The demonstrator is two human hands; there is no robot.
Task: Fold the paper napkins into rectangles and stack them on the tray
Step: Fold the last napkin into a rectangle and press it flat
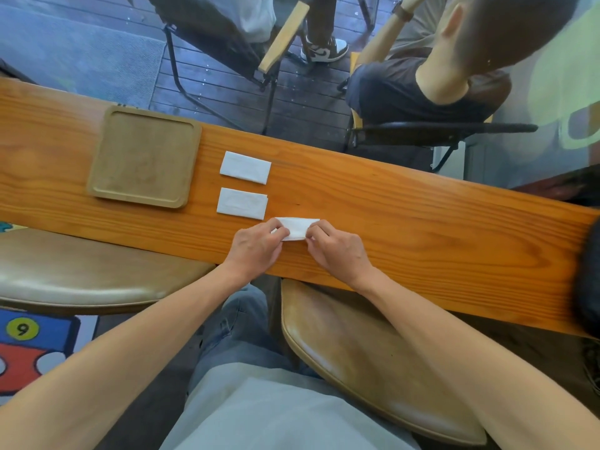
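A square wooden tray [97, 186] lies on the long wooden counter [406, 209], with nothing on it. Right of the tray lie two white napkins folded into rectangles, the far napkin [245, 167] above the near napkin [242, 203]. A third white napkin [297, 228], folded narrow, rests near the counter's front edge. My left hand [256, 248] pinches its left end and my right hand [337, 248] pinches its right end; both ends are partly hidden by my fingers.
Behind the counter a window shows a deck with a folding chair [227, 43] and a seated person [431, 82]. Two padded stools, one stool [81, 274] on the left and another stool [373, 362] under my right arm, stand below the counter's front edge.
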